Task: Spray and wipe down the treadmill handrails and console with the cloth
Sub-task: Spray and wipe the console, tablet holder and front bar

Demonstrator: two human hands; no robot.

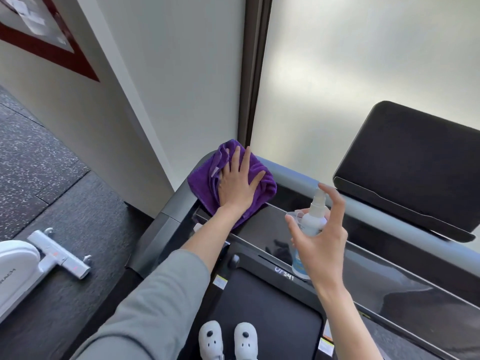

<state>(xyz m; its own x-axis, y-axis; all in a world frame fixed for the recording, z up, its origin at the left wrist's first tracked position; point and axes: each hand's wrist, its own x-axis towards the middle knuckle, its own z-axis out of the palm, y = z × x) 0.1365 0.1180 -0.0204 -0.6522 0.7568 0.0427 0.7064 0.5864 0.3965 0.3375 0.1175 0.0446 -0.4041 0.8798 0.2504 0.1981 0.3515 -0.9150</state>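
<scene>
Head view: left hand (237,181) flat on cloth (207,188)

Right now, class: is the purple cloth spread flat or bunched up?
Bunched. The purple cloth shows thick folds and ridges under the flat left hand pressing it on the handrail corner.

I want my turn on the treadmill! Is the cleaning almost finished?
Not yet. Nothing shows as finished: no wet or wiped patch can be told apart. Right now the left hand presses the purple cloth flat on the handrail's left corner, while the right hand holds the spray bottle, finger on its nozzle. The rest of the rail and the black console look untouched.
</scene>
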